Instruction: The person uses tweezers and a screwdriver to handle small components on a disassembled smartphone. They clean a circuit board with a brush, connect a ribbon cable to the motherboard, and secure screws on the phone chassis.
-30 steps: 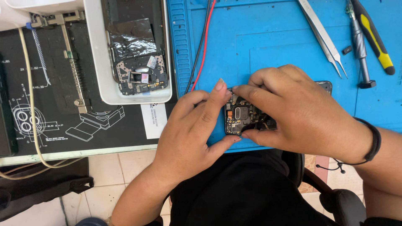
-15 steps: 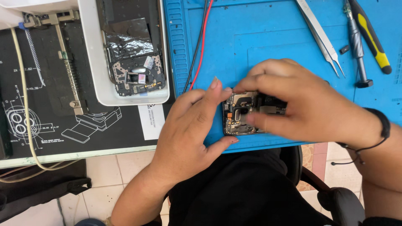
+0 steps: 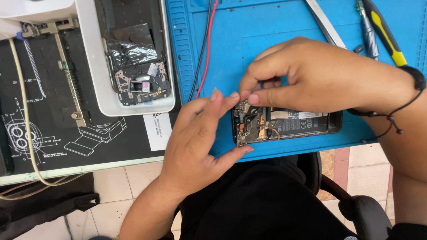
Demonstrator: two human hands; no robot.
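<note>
- Since the earlier frames, the right hand [image 3: 329, 75] has lifted off the opened phone [image 3: 287, 124], so more of its battery and circuit board now shows.
- Low in the middle of the frame, the phone lies flat on the blue mat [image 3: 249, 53], near the mat's front edge on the desk [image 3: 102, 146].
- Thumb and forefinger of the right hand are pinched together over the phone's left end; whether they grip a small part I cannot tell.
- Cupped around the phone's left end, the left hand [image 3: 200, 133] steadies it with fingertips at the top corner and thumb under the bottom corner.
- In the upper left, a white tray [image 3: 95, 66] holds a second opened phone [image 3: 135, 58].
- Tweezers [image 3: 324, 22] and a yellow-handled screwdriver [image 3: 384, 31] lie at the upper right.
- Red and black wires [image 3: 205, 49] run down the mat.
</note>
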